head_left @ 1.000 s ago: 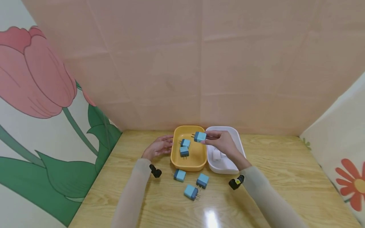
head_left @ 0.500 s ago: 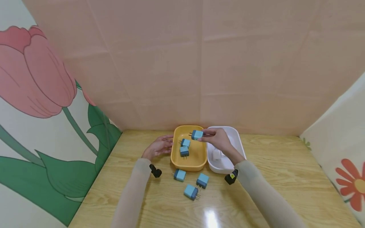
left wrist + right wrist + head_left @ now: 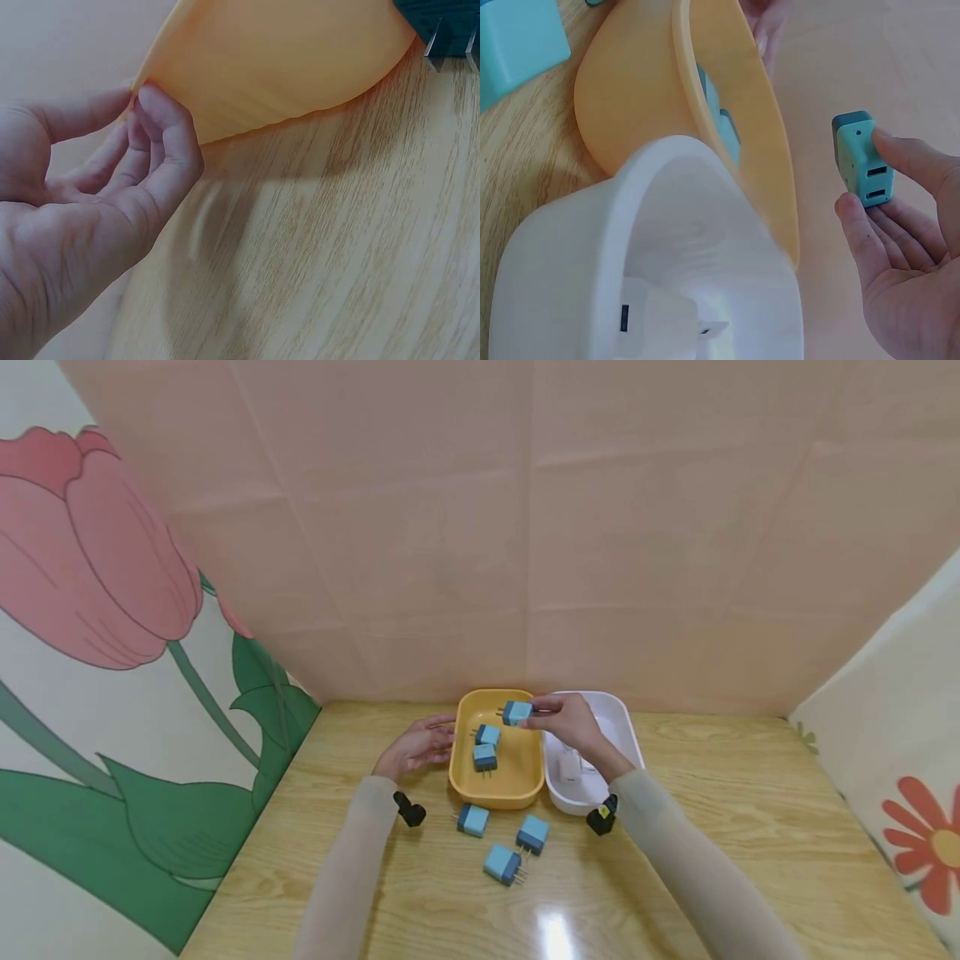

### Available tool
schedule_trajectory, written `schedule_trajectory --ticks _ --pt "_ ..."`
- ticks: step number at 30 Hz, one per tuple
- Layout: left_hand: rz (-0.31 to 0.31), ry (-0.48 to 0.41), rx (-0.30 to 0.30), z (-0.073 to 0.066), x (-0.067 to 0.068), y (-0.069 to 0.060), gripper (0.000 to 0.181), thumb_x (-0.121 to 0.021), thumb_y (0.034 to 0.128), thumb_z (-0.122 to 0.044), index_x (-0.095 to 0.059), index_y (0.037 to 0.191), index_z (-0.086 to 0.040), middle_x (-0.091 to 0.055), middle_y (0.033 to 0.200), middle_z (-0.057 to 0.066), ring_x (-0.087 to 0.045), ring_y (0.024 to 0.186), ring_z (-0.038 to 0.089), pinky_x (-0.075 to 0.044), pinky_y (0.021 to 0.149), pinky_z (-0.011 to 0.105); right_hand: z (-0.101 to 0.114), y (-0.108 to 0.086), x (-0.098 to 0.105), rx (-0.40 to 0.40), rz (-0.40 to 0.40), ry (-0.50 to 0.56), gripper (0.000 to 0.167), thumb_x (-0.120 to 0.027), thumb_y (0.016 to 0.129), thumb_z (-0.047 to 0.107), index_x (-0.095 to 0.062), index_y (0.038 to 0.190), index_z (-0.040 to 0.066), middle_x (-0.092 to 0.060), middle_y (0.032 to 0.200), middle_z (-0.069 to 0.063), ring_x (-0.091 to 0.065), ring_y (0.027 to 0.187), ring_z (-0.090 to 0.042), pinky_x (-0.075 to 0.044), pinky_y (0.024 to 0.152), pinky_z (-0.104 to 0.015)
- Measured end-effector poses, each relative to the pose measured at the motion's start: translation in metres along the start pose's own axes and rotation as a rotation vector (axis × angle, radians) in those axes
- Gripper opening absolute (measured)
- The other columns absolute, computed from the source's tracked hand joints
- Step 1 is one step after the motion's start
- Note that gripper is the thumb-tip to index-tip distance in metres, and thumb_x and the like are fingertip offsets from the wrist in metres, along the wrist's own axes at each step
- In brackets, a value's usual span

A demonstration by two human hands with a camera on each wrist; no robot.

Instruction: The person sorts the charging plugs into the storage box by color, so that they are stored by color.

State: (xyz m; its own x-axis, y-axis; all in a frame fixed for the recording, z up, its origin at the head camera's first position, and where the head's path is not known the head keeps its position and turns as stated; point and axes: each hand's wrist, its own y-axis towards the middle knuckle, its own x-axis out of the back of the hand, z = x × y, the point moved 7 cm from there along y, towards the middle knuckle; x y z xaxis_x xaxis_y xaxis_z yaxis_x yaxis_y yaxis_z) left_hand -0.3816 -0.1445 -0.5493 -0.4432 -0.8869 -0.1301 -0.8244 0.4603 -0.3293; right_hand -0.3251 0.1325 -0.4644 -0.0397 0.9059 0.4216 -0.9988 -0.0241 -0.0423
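My right hand [image 3: 576, 727] pinches a blue two-tone plug adapter [image 3: 517, 713] above the back right of the yellow bin [image 3: 498, 799]. In the right wrist view, the held adapter [image 3: 864, 159] shows two USB slots between thumb and fingers of the right hand [image 3: 919, 247]. At the yellow bin's left side, my left hand [image 3: 416, 748] has its thumb and fingertips on the rim; the left wrist view shows this hand [image 3: 112, 180] pinching the bin's edge [image 3: 262, 67]. Two blue adapters, one of them upper [image 3: 487, 735] and one lower [image 3: 484, 757], lie inside the yellow bin.
A white bin [image 3: 624, 735] with white adapters [image 3: 569, 767] inside stands right of the yellow one. In front of the bins, three blue adapters [image 3: 473, 820] [image 3: 532, 833] [image 3: 501, 863] lie on the wooden table [image 3: 712, 777]. A pink cloth wall [image 3: 525, 568] rises behind.
My right hand has moved a little left with the blue adapter, further over the yellow bin. The left hand has stayed at the bin's rim.
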Motion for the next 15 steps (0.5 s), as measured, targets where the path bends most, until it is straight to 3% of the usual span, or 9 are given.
schedule_trajectory --ticks 15 --pt "-0.012 -0.009 0.006 0.001 -0.002 0.001 0.054 -0.054 0.1051 0.002 -0.046 0.157 -0.011 -0.052 0.155 0.023 -0.065 0.113 0.023 -0.060 0.078 0.027 -0.006 0.021 -0.013 0.014 0.017 -0.008 0.057 -0.091 0.083 0.031 -0.073 0.131 0.006 -0.075 0.131 -0.013 -0.072 0.120 -0.028 -0.058 0.103 -0.044"
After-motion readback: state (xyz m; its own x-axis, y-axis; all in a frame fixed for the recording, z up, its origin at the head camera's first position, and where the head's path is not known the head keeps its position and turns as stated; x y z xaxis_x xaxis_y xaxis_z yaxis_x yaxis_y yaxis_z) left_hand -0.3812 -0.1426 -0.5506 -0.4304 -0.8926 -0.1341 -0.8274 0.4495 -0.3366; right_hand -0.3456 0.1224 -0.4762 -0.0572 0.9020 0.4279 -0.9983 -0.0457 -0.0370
